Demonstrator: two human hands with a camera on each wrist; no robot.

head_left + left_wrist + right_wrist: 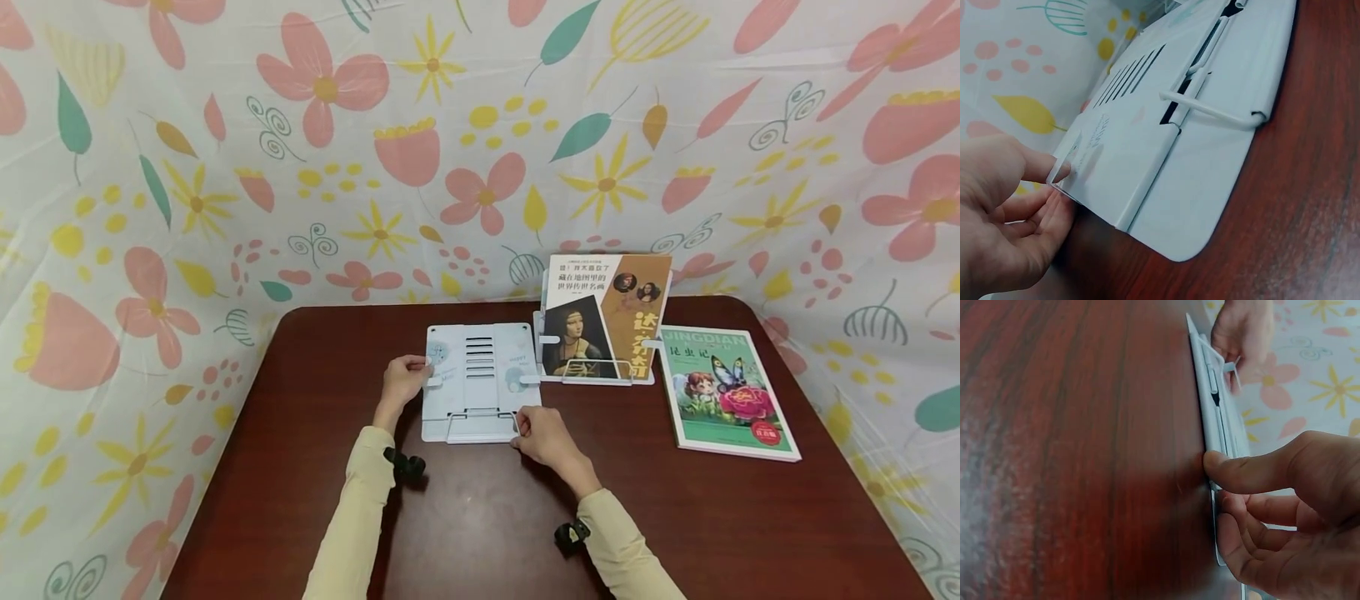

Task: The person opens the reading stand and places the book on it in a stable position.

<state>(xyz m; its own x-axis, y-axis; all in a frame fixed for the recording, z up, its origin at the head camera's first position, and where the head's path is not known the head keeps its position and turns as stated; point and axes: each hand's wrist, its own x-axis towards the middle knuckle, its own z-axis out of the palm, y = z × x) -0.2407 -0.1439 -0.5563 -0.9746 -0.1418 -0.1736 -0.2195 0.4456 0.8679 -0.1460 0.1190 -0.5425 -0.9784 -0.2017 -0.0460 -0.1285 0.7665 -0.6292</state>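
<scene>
A white metal book stand (444, 417) with slots, side page clips and a front wire support lies nearly flat on the table. My left hand (403, 380) pinches its left edge by the page clip, thumb and fingers on either side, as the left wrist view (1013, 212) shows. At the front right corner, my right hand (547, 435) pinches the front edge beside the wire support (480, 442). The right wrist view shows the thumb (1241, 472) over the edge and the curled fingers below. Part of that edge is hidden by the fingers.
To the right, a second white stand (647, 377) holds an upright book with a portrait painting (637, 283) on its cover. A green book with a butterfly (697, 429) lies farther right on the brown table (292, 400). A flower-patterned cloth (360, 217) hangs behind.
</scene>
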